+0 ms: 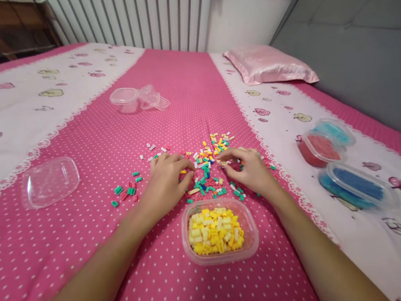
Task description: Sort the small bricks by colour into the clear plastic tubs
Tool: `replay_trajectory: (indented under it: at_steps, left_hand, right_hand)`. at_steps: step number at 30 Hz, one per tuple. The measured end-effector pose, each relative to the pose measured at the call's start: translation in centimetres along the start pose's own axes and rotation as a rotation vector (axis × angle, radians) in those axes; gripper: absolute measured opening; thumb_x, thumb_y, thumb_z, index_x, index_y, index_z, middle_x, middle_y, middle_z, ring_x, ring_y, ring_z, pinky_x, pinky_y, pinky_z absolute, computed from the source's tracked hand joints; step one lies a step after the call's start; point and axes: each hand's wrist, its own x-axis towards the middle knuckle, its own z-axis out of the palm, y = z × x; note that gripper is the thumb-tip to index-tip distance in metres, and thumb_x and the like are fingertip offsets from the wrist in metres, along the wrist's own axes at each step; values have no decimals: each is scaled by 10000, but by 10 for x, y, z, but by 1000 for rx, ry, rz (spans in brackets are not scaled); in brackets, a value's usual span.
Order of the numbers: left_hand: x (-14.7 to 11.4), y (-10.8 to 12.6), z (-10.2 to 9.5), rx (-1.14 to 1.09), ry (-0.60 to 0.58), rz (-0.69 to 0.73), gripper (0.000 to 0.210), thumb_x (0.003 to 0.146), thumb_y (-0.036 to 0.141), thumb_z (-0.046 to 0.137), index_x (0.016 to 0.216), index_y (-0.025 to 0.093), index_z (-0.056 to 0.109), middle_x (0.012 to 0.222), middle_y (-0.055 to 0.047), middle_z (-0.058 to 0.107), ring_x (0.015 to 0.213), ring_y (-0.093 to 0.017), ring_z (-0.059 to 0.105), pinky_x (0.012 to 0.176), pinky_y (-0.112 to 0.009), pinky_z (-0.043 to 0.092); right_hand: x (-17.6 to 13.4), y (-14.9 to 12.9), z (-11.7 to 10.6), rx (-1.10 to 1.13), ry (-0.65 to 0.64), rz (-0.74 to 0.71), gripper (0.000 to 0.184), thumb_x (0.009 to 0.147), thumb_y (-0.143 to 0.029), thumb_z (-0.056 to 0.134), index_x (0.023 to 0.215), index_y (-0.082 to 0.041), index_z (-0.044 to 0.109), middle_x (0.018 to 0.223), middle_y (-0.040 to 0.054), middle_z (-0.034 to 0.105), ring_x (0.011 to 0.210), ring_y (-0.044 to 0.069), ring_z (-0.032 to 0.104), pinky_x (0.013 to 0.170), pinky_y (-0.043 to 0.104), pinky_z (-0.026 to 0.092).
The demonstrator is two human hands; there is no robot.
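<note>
Magenta cloth bedspread (pixel 147 292), white polka dots; white cloth side panels (pixel 18 113), pink and yellowish tree-like motifs; small loose plastic bricks (pixel 206 171), green, red, white, blue and yellow; pale-pink satiny pillow (pixel 272 63).

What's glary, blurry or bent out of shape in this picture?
Head view: small bright glare marks on the clear lid at left; head view: the blue tub at right looks soft, the yellow blocks sharper; head view: the radiator's ribs slant at different angles, likely wide-lens distortion, and the far-right corners go dark.
</note>
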Motion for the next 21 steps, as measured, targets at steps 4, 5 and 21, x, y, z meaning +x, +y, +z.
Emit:
replay_trajectory:
  at_steps: [4, 5, 21]
  left_hand:
    - [0, 1, 0, -20, 1, 14, 173, 950, 269, 561, 923, 215, 723, 948, -43, 673, 960, -249, 535, 879, -413, 334]
    - [0, 1, 0, -26, 0, 23, 172, 949, 269, 564, 918, 215, 725, 946, -42, 676, 960, -247, 537, 883, -414, 334]
    - [-1, 2, 2, -47, -36, 68, 197, 959, 325, 549, 964, 230, 722, 1008, -45, 689, 1027, -248, 521, 948, -426, 316]
  right_hand:
    - [-2, 2, -11, 49, 6, 21, 132, 831, -172, 625, 865, -240, 734, 909, 16, 779, 847, 226, 681, 874, 414, 457]
    - [-3, 0, -14, 51, -3, 28, 125, 838, -179, 628, 860, -237, 736, 907, 18, 778, 855, 225, 683, 874, 411, 464]
    - [-33, -64, -36, 49, -577, -287, 137, 826, -210, 774, 772, -335, 785, 1015, 7, 602, 1072, 205, 522, 1003, 419, 356]
